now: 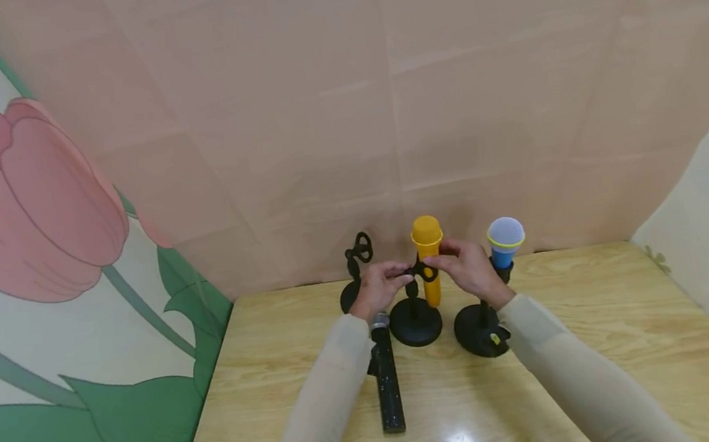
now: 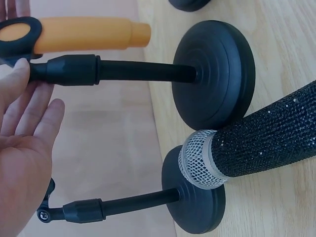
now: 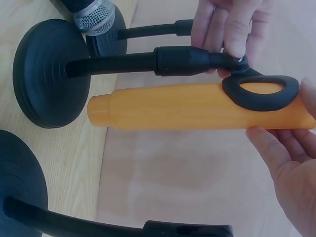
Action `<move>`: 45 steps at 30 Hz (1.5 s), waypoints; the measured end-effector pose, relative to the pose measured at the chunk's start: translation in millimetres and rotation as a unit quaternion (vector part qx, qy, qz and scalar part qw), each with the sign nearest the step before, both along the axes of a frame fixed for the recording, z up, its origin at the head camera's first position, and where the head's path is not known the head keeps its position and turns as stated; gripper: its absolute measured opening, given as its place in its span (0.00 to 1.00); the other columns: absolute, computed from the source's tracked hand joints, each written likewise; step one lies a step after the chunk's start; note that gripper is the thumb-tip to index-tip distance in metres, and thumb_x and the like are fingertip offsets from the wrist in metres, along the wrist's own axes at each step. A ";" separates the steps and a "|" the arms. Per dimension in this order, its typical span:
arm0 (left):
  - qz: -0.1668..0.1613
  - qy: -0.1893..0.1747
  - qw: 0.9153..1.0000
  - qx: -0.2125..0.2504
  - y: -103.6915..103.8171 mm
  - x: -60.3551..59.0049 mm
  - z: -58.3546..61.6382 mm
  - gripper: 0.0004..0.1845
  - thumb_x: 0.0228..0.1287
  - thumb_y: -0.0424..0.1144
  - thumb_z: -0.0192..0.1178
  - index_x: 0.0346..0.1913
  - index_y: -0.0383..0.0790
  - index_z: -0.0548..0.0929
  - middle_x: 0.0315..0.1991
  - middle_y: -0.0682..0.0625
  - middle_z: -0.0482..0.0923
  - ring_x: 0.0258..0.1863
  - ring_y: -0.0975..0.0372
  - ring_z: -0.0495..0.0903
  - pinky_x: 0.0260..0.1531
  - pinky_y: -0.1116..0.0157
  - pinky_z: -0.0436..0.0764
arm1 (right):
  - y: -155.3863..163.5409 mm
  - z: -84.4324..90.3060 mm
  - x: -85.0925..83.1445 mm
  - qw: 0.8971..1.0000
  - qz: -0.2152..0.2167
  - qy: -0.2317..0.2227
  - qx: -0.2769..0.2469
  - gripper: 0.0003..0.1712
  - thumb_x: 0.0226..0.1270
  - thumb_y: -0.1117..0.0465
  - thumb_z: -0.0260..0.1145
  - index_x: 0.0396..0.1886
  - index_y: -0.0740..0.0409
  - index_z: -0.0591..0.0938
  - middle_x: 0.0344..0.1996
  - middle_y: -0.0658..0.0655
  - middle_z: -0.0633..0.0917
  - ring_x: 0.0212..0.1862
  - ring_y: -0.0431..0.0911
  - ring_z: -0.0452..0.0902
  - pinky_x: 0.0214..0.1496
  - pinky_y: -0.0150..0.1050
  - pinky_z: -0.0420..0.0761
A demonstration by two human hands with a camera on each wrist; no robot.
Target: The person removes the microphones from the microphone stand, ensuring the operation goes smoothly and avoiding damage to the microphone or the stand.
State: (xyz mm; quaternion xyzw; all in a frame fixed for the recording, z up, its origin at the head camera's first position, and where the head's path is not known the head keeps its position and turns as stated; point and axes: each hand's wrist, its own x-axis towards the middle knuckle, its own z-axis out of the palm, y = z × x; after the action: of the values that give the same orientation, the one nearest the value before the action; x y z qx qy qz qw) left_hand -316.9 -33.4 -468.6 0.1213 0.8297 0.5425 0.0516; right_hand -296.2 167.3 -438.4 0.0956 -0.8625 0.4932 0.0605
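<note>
Right grip (image 1: 474,276) is blocking part of the stand (image 1: 472,331) under the blue mic (image 1: 505,236), and a sleeve (image 1: 325,399) is partly covering some black bit (image 1: 373,365) I'm not making out. The orange mic (image 3: 168,109) is running off the right wrist view's edge; the left wrist one's cropping the sparkly mic (image 2: 271,132) too.

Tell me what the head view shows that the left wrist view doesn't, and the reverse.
Only the head view shows the tulip painting, the blue-and-white microphone and the person's pale sleeves.

Only the left wrist view makes out the small screw at the joint of the empty stand and the concentric ridges on the base of the middle stand.

Both show those two stands, the orange microphone, the black microphone, the left hand and the wooden table.
</note>
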 end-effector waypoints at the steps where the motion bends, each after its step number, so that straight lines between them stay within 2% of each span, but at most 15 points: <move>1: 0.000 0.000 1.000 -0.001 -0.1 0.1 0.1 0.14 0.64 0.34 0.67 0.52 0.38 0.87 0.49 0.48 0.86 0.47 0.61 0.85 0.51 0.63 0.82 | 0.1 0.1 -0.3 1.000 -0.001 0.000 0.001 0.25 0.70 0.51 0.69 0.55 0.67 0.82 0.50 0.66 0.85 0.49 0.58 0.83 0.55 0.57 0.80; 12: 0.004 -0.003 1.000 -0.004 -0.2 0.6 -0.7 0.13 0.64 0.35 0.67 0.51 0.40 0.88 0.48 0.50 0.86 0.46 0.62 0.85 0.51 0.63 0.82 | 0.4 -1.4 -1.2 1.000 -0.001 0.002 -0.002 0.25 0.69 0.50 0.69 0.55 0.66 0.82 0.50 0.65 0.85 0.49 0.58 0.83 0.55 0.56 0.80; 26: -0.008 0.021 1.000 -0.002 -0.5 -1.1 -2.5 0.12 0.64 0.34 0.67 0.50 0.37 0.88 0.47 0.49 0.86 0.45 0.62 0.85 0.48 0.65 0.83 | 1.9 -0.1 -2.6 1.000 -0.003 0.002 -0.001 0.26 0.69 0.49 0.69 0.55 0.65 0.82 0.50 0.65 0.86 0.49 0.58 0.83 0.56 0.57 0.79; 45: 0.004 0.014 1.000 0.000 0.9 1.0 -2.9 0.13 0.64 0.34 0.67 0.50 0.38 0.88 0.47 0.50 0.87 0.44 0.62 0.85 0.49 0.65 0.82 | 1.7 3.0 -1.4 1.000 0.002 0.003 -0.004 0.28 0.68 0.48 0.69 0.57 0.65 0.82 0.51 0.66 0.85 0.51 0.59 0.82 0.57 0.58 0.79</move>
State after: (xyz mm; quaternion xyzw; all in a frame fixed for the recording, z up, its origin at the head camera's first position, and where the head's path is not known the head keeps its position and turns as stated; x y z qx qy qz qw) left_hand -315.8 -32.5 -471.5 0.1258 0.8310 0.5406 0.0380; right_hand -297.6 169.0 -435.5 0.0988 -0.8602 0.4964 0.0620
